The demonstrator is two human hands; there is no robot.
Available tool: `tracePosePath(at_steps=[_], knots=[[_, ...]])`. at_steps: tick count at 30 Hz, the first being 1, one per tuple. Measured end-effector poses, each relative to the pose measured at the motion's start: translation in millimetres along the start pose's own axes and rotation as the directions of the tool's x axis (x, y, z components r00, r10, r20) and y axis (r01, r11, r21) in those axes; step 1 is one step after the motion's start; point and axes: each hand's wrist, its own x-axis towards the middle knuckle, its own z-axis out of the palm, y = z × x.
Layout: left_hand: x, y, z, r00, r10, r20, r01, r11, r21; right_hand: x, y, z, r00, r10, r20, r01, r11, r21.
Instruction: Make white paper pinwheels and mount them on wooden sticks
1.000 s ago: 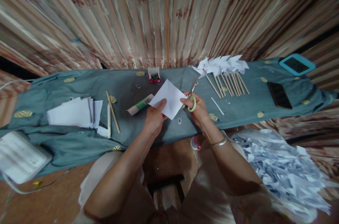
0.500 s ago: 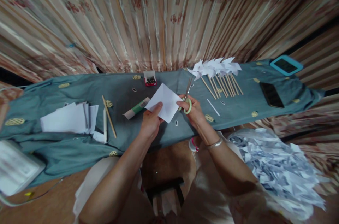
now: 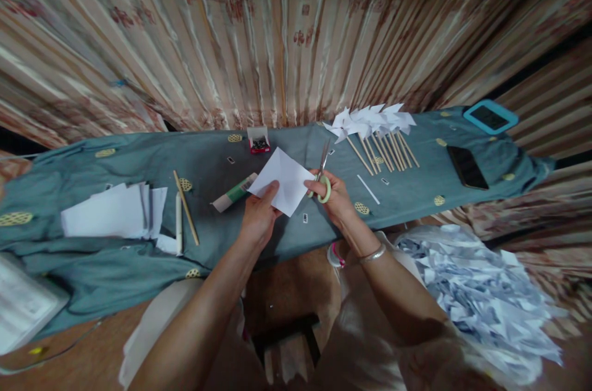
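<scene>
A square white sheet of paper with faint crease lines is held over the table, one corner toward me. My left hand pinches its lower left side, thumb on top. Scissors with pale green handles are in my right hand, their blades pointing away from me. My right thumb also touches the sheet's right corner. The blades are apart from the paper. Behind the sheet lie a green and white glue stick and a small red box of dark pins.
Several paper pinwheels on wooden sticks lie at the back right. A phone and a blue-framed device are farther right. Stacked paper and a wooden stick are at left. A bag of paper scraps stands low right.
The view has shifted slightly. Both hands keep their hold on the paper and the scissors, with hardly any movement between them.
</scene>
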Motion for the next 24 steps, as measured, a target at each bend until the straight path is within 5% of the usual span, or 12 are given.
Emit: tracePosePath(at_steps=[11, 24], knots=[[2, -1, -1.4, 1.0, 0.006, 0.017, -0.006, 1.0, -0.024, -6, 1, 1, 1.0, 0.02, 0.015, -0.019, 0.998, -0.053], [7, 9, -4.8, 0.998, 0.065, 0.025, -0.062, 0.992, -0.109, -27, 5, 10, 0.973, 0.064, 0.222, -0.03, 0.988, -0.152]])
